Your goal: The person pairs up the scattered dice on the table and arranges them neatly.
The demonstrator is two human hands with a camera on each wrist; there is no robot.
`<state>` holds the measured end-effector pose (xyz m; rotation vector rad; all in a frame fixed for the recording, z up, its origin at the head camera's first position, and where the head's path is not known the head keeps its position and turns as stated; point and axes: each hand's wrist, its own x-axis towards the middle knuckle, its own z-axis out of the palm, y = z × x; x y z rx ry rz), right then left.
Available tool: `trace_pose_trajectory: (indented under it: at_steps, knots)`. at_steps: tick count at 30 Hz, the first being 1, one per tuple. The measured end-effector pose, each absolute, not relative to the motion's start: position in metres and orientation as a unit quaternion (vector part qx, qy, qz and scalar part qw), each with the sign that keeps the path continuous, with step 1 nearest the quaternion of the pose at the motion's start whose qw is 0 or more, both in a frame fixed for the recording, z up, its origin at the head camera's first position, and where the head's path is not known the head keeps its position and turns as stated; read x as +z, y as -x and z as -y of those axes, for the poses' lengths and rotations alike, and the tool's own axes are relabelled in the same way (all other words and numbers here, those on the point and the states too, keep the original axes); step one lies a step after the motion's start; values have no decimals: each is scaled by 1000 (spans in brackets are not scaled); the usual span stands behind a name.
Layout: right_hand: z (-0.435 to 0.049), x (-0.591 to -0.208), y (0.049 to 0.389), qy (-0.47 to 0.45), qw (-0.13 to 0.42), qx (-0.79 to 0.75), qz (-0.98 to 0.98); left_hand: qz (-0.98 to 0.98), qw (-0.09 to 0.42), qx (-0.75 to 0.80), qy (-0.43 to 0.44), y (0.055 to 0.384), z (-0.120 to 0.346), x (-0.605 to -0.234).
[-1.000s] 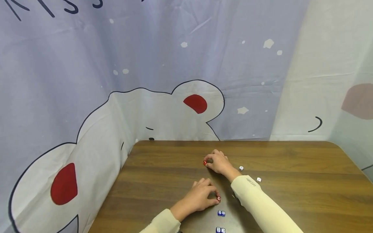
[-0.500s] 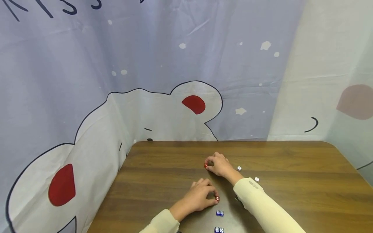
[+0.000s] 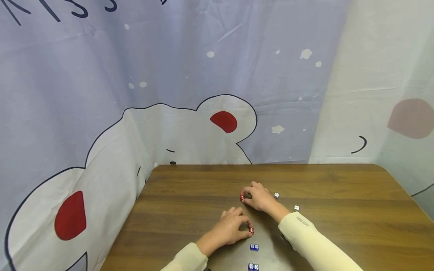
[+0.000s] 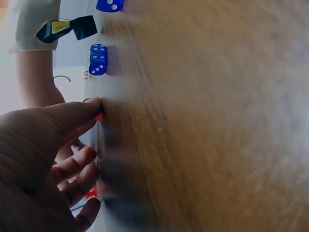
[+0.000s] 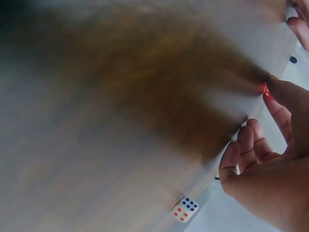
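Note:
On the brown wooden table (image 3: pixel 339 226), my left hand (image 3: pixel 246 229) pinches a red die (image 3: pixel 251 230) between thumb and fingers, low against the tabletop. In the left wrist view that red die (image 4: pixel 99 116) is mostly hidden behind my thumb. A little farther back, my right hand (image 3: pixel 245 196) pinches a second red die (image 3: pixel 242 198) on the table. The right wrist view shows this die (image 5: pixel 264 91) at my fingertip. Both arms wear cream sleeves.
Two blue dice (image 3: pixel 254 247) (image 3: pixel 251 266) lie near the front edge, just right of my left hand. Two white dice (image 3: pixel 276 195) (image 3: pixel 296 207) sit to the right of my right hand. A printed bear curtain (image 3: pixel 190 124) hangs behind and left of the table.
My right hand has drawn its red die nearer, toward my left hand. The left hand has stayed put with its red die.

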<state>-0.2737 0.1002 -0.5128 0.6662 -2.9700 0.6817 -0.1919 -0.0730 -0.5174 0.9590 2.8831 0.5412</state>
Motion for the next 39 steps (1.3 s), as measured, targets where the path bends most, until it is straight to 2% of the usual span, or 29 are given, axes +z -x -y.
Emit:
trace_pose_trajectory:
  at_steps: [9, 24, 39]
  knots:
    - [-106, -513, 260, -216, 2, 205, 954, -932, 18, 177, -316, 192, 73, -518]
    - [-121, -512, 245, -249, 33, 217, 943, -931, 17, 183, -314, 194, 73, -521]
    - [-134, -506, 227, -269, -2, 219, 938, -933, 19, 184, -309, 192, 74, -521]
